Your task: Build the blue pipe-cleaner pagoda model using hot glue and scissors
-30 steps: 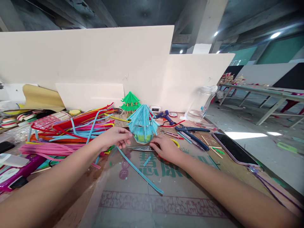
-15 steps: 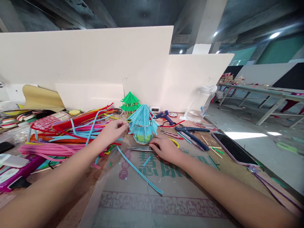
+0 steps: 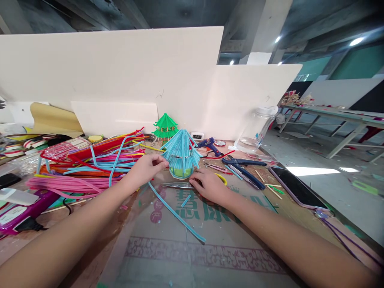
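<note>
One model: blue pipe-cleaner pagoda [image 3: 181,152], upright at mid-surface.
Left hand [image 3: 147,170]: fingers pinched on its roof fringe, steadying it.
Right hand [image 3: 210,186]: fingers flat, loose, resting on scissors [image 3: 177,185].
Stock: pipe cleaners [image 3: 87,170], heaped left within reach.

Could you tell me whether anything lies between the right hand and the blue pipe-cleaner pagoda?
Nothing visible blocks it. The right hand rests by the base of the blue pagoda, its fingers on the scissors lying in front. The left hand already touches its fringe.
</note>
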`<state>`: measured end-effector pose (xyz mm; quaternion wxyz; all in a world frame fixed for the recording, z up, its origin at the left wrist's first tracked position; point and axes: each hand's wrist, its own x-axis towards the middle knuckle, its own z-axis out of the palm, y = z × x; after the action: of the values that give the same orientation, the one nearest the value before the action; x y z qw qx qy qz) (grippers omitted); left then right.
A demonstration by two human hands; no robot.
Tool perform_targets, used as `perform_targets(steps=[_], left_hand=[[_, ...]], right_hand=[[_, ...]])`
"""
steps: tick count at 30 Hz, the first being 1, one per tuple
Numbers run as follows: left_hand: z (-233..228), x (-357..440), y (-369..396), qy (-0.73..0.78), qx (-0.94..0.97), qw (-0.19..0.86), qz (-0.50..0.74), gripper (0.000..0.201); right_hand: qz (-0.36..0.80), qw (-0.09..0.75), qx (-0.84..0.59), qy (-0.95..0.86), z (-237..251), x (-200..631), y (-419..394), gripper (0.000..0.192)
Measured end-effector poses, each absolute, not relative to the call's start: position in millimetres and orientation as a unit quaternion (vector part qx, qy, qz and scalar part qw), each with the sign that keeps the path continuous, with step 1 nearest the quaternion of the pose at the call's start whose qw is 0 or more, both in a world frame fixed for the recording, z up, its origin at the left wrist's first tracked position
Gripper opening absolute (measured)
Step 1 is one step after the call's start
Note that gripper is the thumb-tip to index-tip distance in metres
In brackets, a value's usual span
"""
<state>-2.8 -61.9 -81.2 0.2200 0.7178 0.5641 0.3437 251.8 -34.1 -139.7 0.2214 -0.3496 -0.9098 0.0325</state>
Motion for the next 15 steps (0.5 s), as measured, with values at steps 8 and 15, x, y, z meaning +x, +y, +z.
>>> perform_targets(steps=[8,15], left_hand=[[-63.8,-15.5,-66.8,0.544,0.723,0.029,0.426,0.028],[-55.1,10.5,-58.2,0.426,0.802,-0.217,0.359,0.019]], right_hand=[[0.031,0.232,-0.345,-0.909,-142.6,252.2,-32.1,0.021],[0.029,0.232,-0.339,-0.911,-142.1,252.7,-32.6,0.021]])
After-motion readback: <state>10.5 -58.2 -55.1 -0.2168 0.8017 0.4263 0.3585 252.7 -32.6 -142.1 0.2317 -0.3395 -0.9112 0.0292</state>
